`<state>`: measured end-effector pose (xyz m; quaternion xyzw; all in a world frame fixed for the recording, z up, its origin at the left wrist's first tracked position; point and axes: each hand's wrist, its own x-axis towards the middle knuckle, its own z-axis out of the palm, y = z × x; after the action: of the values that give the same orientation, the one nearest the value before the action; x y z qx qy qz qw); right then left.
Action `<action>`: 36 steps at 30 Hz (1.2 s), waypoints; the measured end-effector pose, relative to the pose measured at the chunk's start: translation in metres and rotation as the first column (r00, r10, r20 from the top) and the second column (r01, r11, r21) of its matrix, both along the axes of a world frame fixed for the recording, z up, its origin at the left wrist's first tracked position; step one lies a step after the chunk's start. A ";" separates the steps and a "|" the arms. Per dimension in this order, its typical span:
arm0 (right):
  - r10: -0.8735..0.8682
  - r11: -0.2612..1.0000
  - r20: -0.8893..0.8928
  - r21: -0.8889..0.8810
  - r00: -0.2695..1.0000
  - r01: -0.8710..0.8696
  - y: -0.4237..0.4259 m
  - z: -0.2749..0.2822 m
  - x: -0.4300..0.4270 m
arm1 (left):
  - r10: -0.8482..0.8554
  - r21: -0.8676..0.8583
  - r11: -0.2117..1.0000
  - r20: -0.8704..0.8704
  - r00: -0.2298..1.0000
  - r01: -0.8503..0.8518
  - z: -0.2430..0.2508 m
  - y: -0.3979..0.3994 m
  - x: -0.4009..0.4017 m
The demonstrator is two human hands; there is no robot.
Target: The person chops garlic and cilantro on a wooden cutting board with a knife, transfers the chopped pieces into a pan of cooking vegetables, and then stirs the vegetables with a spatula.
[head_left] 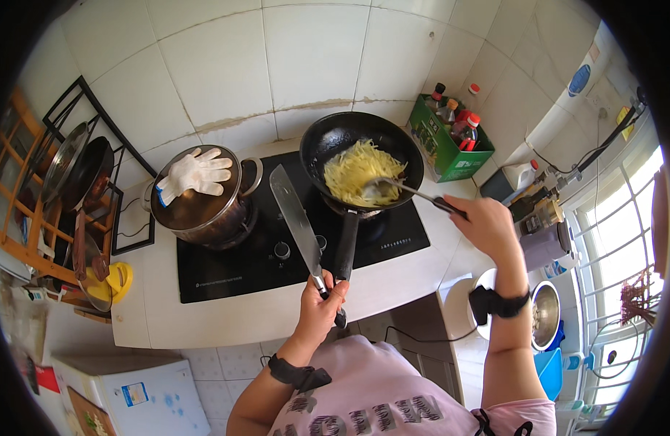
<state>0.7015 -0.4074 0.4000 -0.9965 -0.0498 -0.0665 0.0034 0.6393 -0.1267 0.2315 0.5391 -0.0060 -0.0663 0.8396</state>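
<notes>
My left hand (320,306) is closed around the handle of a broad-bladed knife (296,215), whose blade points up over the cooktop. The end of the wok's black handle (347,240) meets the same hand; whether the fingers grip it too is hard to tell. In my right hand (485,223) is a metal ladle or spatula (408,189) with a dark grip. Its head rests among pale yellow shredded potato or a similar vegetable (362,169) in the black wok (335,131), on the right burner.
A lidded pot (204,218) with a white work glove (196,173) on top stands on the black cooktop (220,278). Behind the wok's right side is a green carton (449,152) of bottles. Pans hang at left; a metal bowl (553,305) lies right.
</notes>
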 end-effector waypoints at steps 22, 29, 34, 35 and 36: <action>0.008 0.983 0.185 -0.181 0.983 0.026 -0.004 -0.024 0.025 | 0.045 0.049 0.998 -0.021 0.999 -0.044 0.000 0.004 -0.002; -0.177 0.983 0.175 -0.005 0.968 0.181 0.002 -0.070 0.065 | 0.056 0.045 0.997 -0.017 0.998 -0.055 0.002 0.003 -0.002; -0.190 0.916 -0.101 0.341 0.977 0.213 0.019 -0.113 0.069 | 0.045 0.020 0.999 -0.002 0.999 -0.045 0.000 0.002 -0.001; -0.174 0.854 -0.185 0.462 0.967 0.241 0.017 -0.113 0.069 | 0.040 0.033 0.999 0.000 0.999 -0.040 0.000 0.001 -0.001; -0.168 0.825 -0.156 0.519 0.973 0.225 0.017 -0.103 0.067 | 0.044 0.050 0.998 -0.002 0.999 -0.044 -0.001 0.004 -0.002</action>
<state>0.7682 -0.3905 0.2968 -0.9581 0.0738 -0.0261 0.2755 0.6369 -0.1223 0.2307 0.5599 0.0088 -0.0489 0.8270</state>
